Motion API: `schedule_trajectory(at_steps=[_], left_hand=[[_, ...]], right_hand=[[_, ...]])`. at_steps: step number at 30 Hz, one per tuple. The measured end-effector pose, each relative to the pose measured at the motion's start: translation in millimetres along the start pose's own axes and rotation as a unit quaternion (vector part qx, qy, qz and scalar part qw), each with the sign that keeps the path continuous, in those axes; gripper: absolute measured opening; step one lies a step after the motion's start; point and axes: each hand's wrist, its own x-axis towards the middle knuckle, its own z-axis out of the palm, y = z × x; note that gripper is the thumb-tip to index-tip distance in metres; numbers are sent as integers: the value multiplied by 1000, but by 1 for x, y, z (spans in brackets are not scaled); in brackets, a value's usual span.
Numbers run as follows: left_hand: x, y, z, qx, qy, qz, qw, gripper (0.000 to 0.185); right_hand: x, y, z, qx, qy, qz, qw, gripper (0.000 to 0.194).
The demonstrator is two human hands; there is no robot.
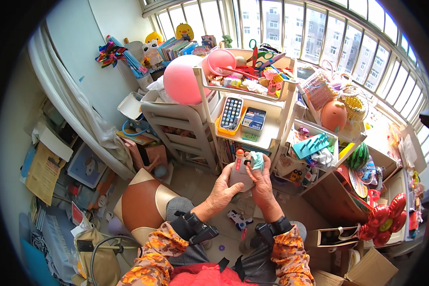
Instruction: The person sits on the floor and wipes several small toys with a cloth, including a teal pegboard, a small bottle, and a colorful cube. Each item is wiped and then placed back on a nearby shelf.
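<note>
In front of my knees, my left hand [221, 189] grips a flat, translucent bottle [240, 177] with an orange-red cap and a red label bearing writing. My right hand [265, 186] touches the bottle's right side and holds a crumpled mint-green cloth-like piece [257, 161] near its top. An orange-and-white twisted cord [249, 171] runs down between the bottle and my right fingers. Both wrists carry black straps with devices.
Ahead stands a white shelf cart [246, 93] with toys, scissors and small boxes. A pink balloon [184, 79] is at its left. A toy gun [239, 218] lies on the floor. A brown-and-cream ball-shaped seat [144, 203] is by my left knee, a cardboard box [370, 268] at lower right.
</note>
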Motion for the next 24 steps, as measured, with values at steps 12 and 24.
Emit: schedule_trajectory(at_steps=[12, 24], left_hand=[[-2, 4, -14, -85, -34, -148, 985, 52], [9, -25, -1, -4, 35, 9, 999, 75]], right_hand=[[5, 2, -7, 58, -48, 67, 995, 51], [6, 13, 3, -29, 56, -33, 997, 48]])
